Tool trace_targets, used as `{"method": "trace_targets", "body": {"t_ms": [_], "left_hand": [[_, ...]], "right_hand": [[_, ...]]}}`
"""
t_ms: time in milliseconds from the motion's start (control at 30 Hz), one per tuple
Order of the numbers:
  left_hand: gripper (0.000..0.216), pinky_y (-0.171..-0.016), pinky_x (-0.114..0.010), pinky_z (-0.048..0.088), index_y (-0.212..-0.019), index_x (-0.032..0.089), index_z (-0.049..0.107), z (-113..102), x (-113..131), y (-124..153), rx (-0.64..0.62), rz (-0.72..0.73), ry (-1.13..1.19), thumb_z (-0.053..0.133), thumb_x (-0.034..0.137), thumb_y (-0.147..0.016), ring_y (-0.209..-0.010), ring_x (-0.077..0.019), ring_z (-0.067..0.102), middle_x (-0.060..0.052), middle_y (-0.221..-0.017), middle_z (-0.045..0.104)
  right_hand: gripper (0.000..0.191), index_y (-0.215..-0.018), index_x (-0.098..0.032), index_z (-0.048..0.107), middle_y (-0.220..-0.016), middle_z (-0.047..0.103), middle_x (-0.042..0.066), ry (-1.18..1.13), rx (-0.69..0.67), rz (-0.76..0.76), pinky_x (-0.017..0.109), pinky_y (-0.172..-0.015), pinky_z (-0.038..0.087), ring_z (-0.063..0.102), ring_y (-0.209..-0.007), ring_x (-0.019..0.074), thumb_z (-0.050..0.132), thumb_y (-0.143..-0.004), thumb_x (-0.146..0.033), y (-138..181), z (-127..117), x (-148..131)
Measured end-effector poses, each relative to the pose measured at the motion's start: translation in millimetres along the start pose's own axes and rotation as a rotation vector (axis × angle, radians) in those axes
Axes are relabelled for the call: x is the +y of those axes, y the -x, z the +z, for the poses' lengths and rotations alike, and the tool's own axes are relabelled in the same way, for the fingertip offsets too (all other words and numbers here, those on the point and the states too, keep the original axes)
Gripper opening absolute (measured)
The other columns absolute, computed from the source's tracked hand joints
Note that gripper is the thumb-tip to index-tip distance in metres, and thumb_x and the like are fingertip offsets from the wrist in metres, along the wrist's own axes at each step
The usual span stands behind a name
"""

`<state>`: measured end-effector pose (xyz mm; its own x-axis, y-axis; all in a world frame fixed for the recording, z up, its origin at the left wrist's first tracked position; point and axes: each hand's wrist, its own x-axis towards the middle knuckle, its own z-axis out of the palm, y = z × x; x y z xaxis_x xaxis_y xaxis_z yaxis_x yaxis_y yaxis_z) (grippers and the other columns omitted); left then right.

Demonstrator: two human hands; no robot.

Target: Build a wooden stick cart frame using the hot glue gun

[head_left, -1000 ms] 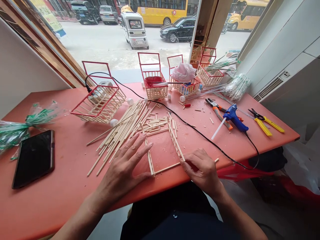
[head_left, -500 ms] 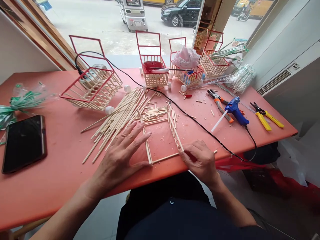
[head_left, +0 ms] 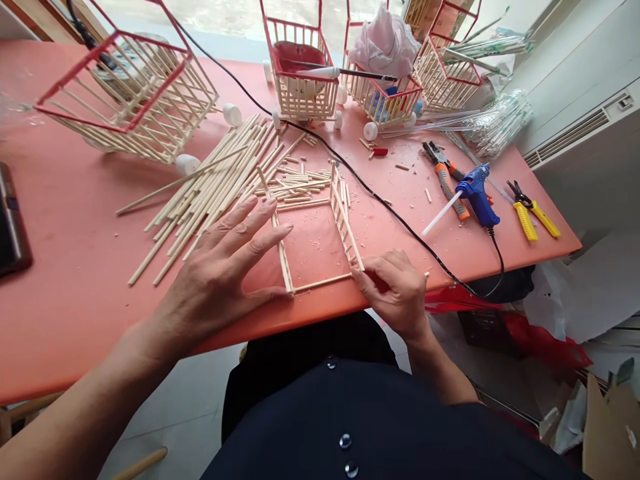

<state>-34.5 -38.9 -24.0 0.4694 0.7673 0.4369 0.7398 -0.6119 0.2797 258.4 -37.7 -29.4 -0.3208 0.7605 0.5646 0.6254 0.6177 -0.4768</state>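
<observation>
Bench point(head_left: 75, 320) – pinkish red, running to the window side. Along its far part stand stick carts point(head_left: 173, 117) with red rims. Long sticks point(head_left: 210, 187) lie in a loose heap left of centre.

Stick frame point(head_left: 345, 223) near the front edge, between the hands: two ladder-like sides, a cross stick point(head_left: 323, 283) along the near end. Left hand point(head_left: 220, 267) spread, thumb at the near left corner, fingers over the left side. Right hand point(head_left: 397, 287) pinching the near end of the right side, by the cross stick; a stick end shows beyond the knuckles.

Step looks like lining up that corner. To do it well, I judge: steady the left corner lightly, pinch low, hold the side upright, check both sides run even. Thin sticks probably shift under a hard press.

Glue gun point(head_left: 477, 197) right, cord point(head_left: 406, 223) crossing clear of the frame. Pliers point(head_left: 445, 190) beside it, yellow cutters point(head_left: 525, 221) further right. Short pieces point(head_left: 300, 190) scattered behind the frame – best out from under it.
</observation>
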Motion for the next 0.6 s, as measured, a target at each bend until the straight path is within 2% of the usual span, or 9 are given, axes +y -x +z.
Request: {"method": "trace_targets", "body": {"t_ms": [233,600], "left_hand": [[0.073,-0.132,-0.057,0.035,-0.157,0.021,0.049,2.0,-1.7,1.4,0.021,0.006,0.005,0.077,0.049,-0.096,-0.164,-0.0326,0.034,-0.016,-0.171,0.045],[0.072,-0.134,-0.056,0.031,-0.161,0.03,0.045,2.1,-3.1,1.6,-0.002,-0.041,0.05,0.072,0.054,-0.098,-0.166,-0.0306,0.031,-0.007,-0.175,0.04]], "right_hand": [[0.014,-0.089,-0.024,0.072,-0.08,0.078,0.001,0.029,-0.015,0.036,0.034,-0.076,0.051,0.069,-0.076,0.0178,0.068,-0.102,-0.021,-0.1,-1.1,-1.9],[0.011,-0.092,-0.024,0.074,-0.084,0.079,0.003,0.012,-0.028,0.071,0.037,-0.082,0.052,0.07,-0.079,0.0193,0.068,-0.102,-0.022,1.6,-0.5,-1.5]]}}
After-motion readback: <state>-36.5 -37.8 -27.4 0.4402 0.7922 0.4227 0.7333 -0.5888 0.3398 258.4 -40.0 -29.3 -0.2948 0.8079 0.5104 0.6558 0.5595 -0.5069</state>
